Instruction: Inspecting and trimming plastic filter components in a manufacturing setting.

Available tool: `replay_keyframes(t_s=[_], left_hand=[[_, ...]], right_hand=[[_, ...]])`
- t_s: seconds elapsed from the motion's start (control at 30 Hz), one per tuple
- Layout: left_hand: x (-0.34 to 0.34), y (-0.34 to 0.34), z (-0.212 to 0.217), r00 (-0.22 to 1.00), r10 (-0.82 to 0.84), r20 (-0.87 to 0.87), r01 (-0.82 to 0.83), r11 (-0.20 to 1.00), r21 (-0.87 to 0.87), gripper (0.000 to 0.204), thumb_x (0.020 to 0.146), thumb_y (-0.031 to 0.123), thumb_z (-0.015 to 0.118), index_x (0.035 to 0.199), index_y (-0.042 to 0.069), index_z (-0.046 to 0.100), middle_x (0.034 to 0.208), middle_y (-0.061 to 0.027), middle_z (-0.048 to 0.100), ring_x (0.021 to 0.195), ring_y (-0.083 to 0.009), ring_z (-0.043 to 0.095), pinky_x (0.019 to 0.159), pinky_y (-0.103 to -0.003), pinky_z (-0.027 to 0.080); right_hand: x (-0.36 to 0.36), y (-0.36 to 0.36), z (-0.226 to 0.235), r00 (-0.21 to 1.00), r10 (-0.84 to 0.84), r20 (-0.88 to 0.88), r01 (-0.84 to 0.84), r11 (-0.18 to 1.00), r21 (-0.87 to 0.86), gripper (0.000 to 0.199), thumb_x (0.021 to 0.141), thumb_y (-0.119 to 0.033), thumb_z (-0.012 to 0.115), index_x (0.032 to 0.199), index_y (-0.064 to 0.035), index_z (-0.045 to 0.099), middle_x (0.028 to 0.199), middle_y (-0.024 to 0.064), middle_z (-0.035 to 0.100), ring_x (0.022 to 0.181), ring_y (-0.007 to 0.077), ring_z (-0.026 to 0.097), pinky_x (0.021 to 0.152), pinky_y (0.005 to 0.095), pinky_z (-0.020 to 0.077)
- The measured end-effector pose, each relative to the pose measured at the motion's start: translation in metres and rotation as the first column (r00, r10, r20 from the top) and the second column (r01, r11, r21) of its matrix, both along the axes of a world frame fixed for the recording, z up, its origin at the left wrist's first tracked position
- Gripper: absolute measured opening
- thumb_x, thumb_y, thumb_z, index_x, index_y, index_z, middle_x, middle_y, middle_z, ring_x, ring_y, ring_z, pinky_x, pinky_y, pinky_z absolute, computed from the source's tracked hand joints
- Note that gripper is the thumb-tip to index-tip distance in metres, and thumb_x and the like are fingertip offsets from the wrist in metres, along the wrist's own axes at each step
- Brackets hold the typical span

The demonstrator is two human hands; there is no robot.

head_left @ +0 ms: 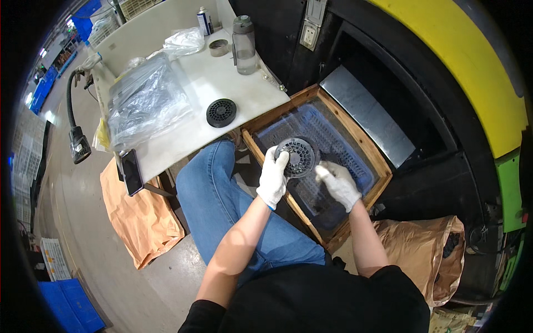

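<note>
My left hand [272, 176], in a white glove, grips a round black plastic grille [300, 157] by its left edge. The grille is tilted face up above a wooden-framed tray [260, 157], its ring of slots showing. My right hand [340, 185], gloved too and slightly blurred, is at the grille's lower right edge with fingers curled in. Whether it touches the rim, or what is between its fingers, I cannot make out. A second round black grille [221, 112] lies flat on the white table [252, 100], near its front edge.
Clear plastic bags [147, 100] lie on the table beside a water bottle [244, 45], a tape roll [219, 48] and a spray can [205, 21]. A phone [131, 172] stands at the table's edge near a gooseneck lamp [80, 145]. Brown paper bags [139, 213] flank my legs. A metal chute [366, 114] adjoins the tray.
</note>
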State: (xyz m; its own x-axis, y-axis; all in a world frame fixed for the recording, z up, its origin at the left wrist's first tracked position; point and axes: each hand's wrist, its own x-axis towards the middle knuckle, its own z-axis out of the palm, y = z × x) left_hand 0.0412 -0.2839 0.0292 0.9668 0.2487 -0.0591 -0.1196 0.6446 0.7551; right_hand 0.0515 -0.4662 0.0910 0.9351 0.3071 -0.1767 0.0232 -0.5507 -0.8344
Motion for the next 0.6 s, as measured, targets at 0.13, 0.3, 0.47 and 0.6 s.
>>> replay_keyframes(t_s=[0.13,0.3,0.47,0.6], left_hand=[[0.001,0.006,0.006,1.0,0.002,0.023,-0.005,0.994,0.112,0.047,0.093,0.007,0.052,0.138,0.001,0.04,0.129,-0.0109,0.052,0.116,-0.0169,0.051,0.103,-0.03,0.039],[-0.001,0.01,0.013,1.0,-0.005,0.024,0.002,0.993,0.118,0.05,0.091,0.005,0.055,0.138,-0.001,0.04,0.127,-0.013,0.054,0.11,-0.0178,0.056,0.097,-0.03,0.044],[-0.003,0.013,0.015,0.983,-0.183,-0.012,0.183,0.983,-0.018,0.046,0.091,0.007,0.057,0.135,0.0,0.044,0.123,-0.0129,0.055,0.109,-0.0169,0.055,0.095,-0.029,0.045],[-0.001,0.019,0.012,0.965,-0.26,-0.018,0.257,0.962,-0.091,0.03,0.092,0.014,0.059,0.119,0.001,0.055,0.103,-0.0088,0.064,0.089,-0.0156,0.063,0.081,-0.029,0.052]], right_hand=[[-0.007,0.014,0.006,0.998,0.068,0.007,-0.068,0.987,0.148,0.03,0.095,-0.028,0.053,0.079,-0.0027,0.058,0.068,-0.0005,0.052,0.065,0.0086,0.048,0.063,0.0264,0.0412],[-0.007,0.019,0.019,0.998,0.064,-0.007,-0.062,0.988,0.142,0.03,0.093,-0.03,0.055,0.083,-0.0017,0.058,0.066,0.0,0.052,0.064,0.0092,0.047,0.062,0.0275,0.0409],[-0.009,0.027,0.015,0.998,0.023,0.064,-0.019,0.997,-0.069,0.034,0.09,-0.031,0.059,0.079,0.0008,0.056,0.063,0.0066,0.048,0.061,0.0133,0.043,0.058,0.0319,0.04],[-0.005,0.023,0.014,0.972,0.141,0.188,-0.138,0.99,-0.029,0.038,0.088,-0.033,0.062,0.076,0.0012,0.053,0.063,0.0105,0.047,0.06,0.0159,0.041,0.058,0.0345,0.0395]])
